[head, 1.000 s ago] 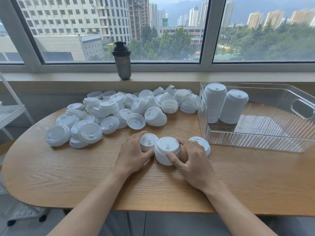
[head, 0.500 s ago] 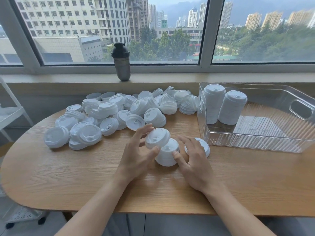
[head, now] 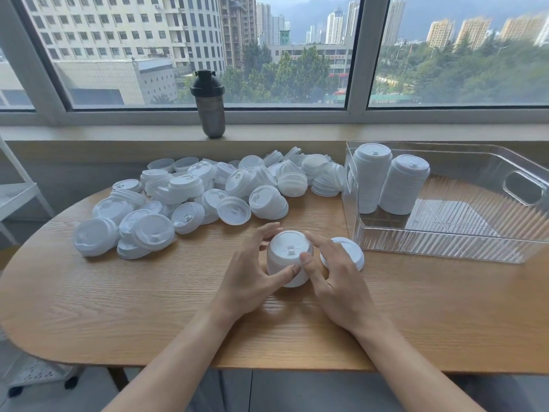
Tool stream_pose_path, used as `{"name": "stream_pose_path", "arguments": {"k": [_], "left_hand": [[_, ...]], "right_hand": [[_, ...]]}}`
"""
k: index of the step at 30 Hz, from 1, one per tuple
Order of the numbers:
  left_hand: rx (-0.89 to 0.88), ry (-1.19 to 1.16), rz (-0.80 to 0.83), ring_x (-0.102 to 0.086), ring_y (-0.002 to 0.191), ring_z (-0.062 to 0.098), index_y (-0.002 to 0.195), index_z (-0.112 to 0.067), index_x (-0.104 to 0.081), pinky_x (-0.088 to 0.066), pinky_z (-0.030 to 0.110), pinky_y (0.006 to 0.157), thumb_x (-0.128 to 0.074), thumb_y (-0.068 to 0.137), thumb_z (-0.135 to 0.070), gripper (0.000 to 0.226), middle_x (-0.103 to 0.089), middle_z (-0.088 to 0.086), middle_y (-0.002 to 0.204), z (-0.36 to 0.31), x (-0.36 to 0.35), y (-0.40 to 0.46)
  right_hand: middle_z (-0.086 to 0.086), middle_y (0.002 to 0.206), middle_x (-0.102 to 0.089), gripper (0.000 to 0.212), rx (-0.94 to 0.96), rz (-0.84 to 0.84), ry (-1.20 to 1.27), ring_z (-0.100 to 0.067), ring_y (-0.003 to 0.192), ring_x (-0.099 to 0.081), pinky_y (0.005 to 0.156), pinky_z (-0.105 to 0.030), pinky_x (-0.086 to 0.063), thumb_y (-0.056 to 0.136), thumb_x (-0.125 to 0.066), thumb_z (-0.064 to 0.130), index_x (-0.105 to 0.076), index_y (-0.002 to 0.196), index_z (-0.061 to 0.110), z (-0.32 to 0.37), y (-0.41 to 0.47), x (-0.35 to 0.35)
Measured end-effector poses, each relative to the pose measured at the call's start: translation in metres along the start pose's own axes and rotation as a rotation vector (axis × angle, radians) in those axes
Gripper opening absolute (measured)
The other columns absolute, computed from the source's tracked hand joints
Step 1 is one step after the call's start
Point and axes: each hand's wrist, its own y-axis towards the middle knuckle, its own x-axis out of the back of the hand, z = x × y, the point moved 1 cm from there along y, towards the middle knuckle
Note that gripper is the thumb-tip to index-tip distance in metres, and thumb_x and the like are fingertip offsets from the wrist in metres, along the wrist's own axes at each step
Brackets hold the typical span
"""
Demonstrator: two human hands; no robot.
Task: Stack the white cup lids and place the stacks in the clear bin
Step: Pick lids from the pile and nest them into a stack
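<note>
A short stack of white lids is being held upright on the wooden table, near the middle of its near half. It is being cupped from the left by the left hand, whose thumb is pressed against the near side of the stack while the curved fingers are wrapped round its far side. The right hand is being laid against the right of the stack, thumb on the near rim and index finger reaching over the far edge. How firmly the lids are being squeezed cannot be told, since the far fingers are partly hidden.

A single loose lid is lying just to the right, partly covered by the right hand. Further away, a large heap of unsorted lids is spread across the left and far part of the table. At the right, two tall finished stacks are standing in the far left corner of the clear bin.

For this step, the top lid is probably best pressed down evenly, so that each rim is seated fully into the one below. The stack should be kept vertical between both palms, and the sipping tabs lined up, or a skewed lid may be left that topples the column later.
</note>
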Motion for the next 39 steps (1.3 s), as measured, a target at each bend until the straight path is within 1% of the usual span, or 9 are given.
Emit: {"name": "stream_pose_path", "arguments": {"k": [3, 6, 10, 14, 16, 20, 25, 33, 39], "left_hand": [[0.029, 0.008, 0.006, -0.057, 0.119, -0.004, 0.141, -0.024, -0.053, -0.054, 0.03, 0.097, -0.091, 0.074, -0.044, 0.08, -0.063, -0.018, 0.128, 0.002, 0.0, 0.0], [0.046, 0.031, 0.022, -0.058, 0.118, -0.002, 0.138, -0.024, -0.055, -0.048, 0.021, 0.099, -0.089, 0.074, -0.048, 0.077, -0.064, -0.018, 0.126, 0.004, -0.001, 0.001], [0.08, 0.008, 0.036, -0.062, 0.112, 0.0, 0.135, -0.028, -0.056, -0.052, 0.02, 0.091, -0.091, 0.073, -0.046, 0.073, -0.065, -0.018, 0.122, 0.006, -0.001, 0.002], [0.08, 0.033, 0.061, -0.059, 0.116, 0.0, 0.138, -0.031, -0.052, -0.051, 0.023, 0.092, -0.09, 0.073, -0.044, 0.077, -0.061, -0.022, 0.128, 0.011, 0.0, 0.002], [0.093, 0.046, 0.09, -0.058, 0.116, -0.003, 0.142, -0.033, -0.049, -0.048, 0.018, 0.095, -0.09, 0.072, -0.047, 0.083, -0.058, -0.022, 0.132, 0.013, -0.001, 0.003], [0.103, 0.083, 0.098, -0.054, 0.116, -0.01, 0.137, -0.044, -0.045, -0.039, 0.004, 0.092, -0.088, 0.073, -0.052, 0.077, -0.057, -0.025, 0.131, 0.01, -0.002, 0.002], [0.111, 0.09, 0.094, -0.057, 0.12, -0.001, 0.144, -0.031, -0.049, -0.047, 0.021, 0.101, -0.084, 0.072, -0.057, 0.085, -0.06, -0.019, 0.134, 0.013, -0.002, 0.001], [0.143, 0.082, 0.111, -0.059, 0.118, -0.002, 0.145, -0.031, -0.048, -0.049, 0.03, 0.103, -0.079, 0.071, -0.055, 0.084, -0.063, -0.019, 0.13, 0.011, -0.002, 0.0], [0.129, 0.111, 0.116, -0.057, 0.125, 0.001, 0.149, -0.029, -0.045, -0.046, 0.033, 0.109, -0.074, 0.071, -0.056, 0.087, -0.061, -0.015, 0.137, 0.008, -0.002, 0.001]], "right_hand": [[0.014, 0.131, -0.059, 0.05, -0.006, 0.005, -0.034, -0.004, 0.128, -0.045, 0.113, -0.028, -0.032, 0.101, -0.046, 0.051, -0.053, 0.144, 0.027, -0.001, 0.0, -0.001], [0.013, 0.131, -0.062, 0.054, 0.002, -0.001, -0.089, -0.006, 0.129, -0.045, 0.115, -0.032, -0.032, 0.099, -0.044, 0.053, -0.057, 0.142, 0.022, -0.003, 0.001, -0.002], [0.012, 0.135, -0.061, 0.057, 0.035, -0.031, -0.137, -0.006, 0.133, -0.042, 0.116, -0.028, -0.026, 0.098, -0.043, 0.056, -0.061, 0.139, 0.021, -0.004, 0.001, -0.003], [0.014, 0.124, -0.062, 0.04, -0.001, -0.259, -0.129, -0.011, 0.126, -0.048, 0.111, -0.032, -0.033, 0.094, -0.052, 0.049, -0.065, 0.122, 0.023, -0.008, -0.002, 0.008], [0.013, 0.118, -0.063, 0.033, -0.058, -0.369, -0.174, -0.015, 0.119, -0.052, 0.105, -0.034, -0.035, 0.089, -0.058, 0.045, -0.064, 0.115, 0.026, -0.015, -0.004, 0.017], [0.005, 0.121, -0.06, 0.053, -0.218, -0.339, -0.325, -0.02, 0.117, -0.05, 0.101, -0.038, -0.035, 0.08, -0.076, 0.054, -0.061, 0.121, 0.024, -0.03, -0.006, 0.024], [-0.001, 0.131, -0.056, 0.079, -0.355, -0.229, -0.391, -0.023, 0.125, -0.046, 0.103, -0.038, -0.032, 0.073, -0.072, 0.068, -0.051, 0.133, 0.022, -0.034, 0.0, 0.019], [0.002, 0.14, -0.055, 0.072, -0.219, -0.154, -0.271, -0.02, 0.133, -0.043, 0.112, -0.035, -0.026, 0.081, -0.076, 0.041, -0.048, 0.143, 0.02, -0.027, -0.001, 0.02], [-0.002, 0.128, -0.05, 0.092, -0.409, -0.21, -0.439, -0.026, 0.124, -0.042, 0.104, -0.04, -0.034, 0.063, -0.072, 0.079, -0.045, 0.131, 0.023, -0.026, -0.004, 0.021]]}}
